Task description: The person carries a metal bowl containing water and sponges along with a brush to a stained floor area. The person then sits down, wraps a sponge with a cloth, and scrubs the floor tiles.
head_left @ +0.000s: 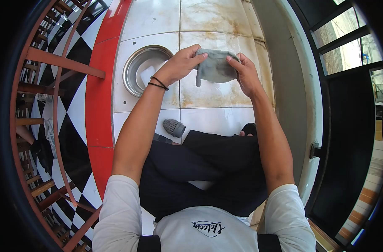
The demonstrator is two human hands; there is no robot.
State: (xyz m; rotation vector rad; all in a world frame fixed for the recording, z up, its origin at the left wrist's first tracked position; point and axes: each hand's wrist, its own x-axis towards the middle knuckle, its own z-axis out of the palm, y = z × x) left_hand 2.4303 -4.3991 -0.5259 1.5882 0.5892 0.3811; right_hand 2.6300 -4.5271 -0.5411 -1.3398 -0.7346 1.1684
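A damp-looking grey-green cloth (pixel 218 66) hangs stretched between my two hands, above the stained white floor tiles. My left hand (pixel 184 64) pinches its left upper corner, and a narrow strip of the cloth dangles below those fingers. At the opposite corner, my right hand (pixel 244 72) has thumb and fingers closed on the fabric. Just left of my left hand stands a round metal basin (pixel 127 74) with something white inside, partly covered by my wrist. A grey bristled brush head (pixel 174 127) lies on the tiles near my knees.
White tiles with brown stains (pixel 212 17) stretch ahead. A red tiled border (pixel 100 101) and a black-and-white checkered floor lie left, behind a reddish-brown railing (pixel 63 63). On the right are a grey wall (pixel 284 84) and a dark-framed door (pixel 347 113).
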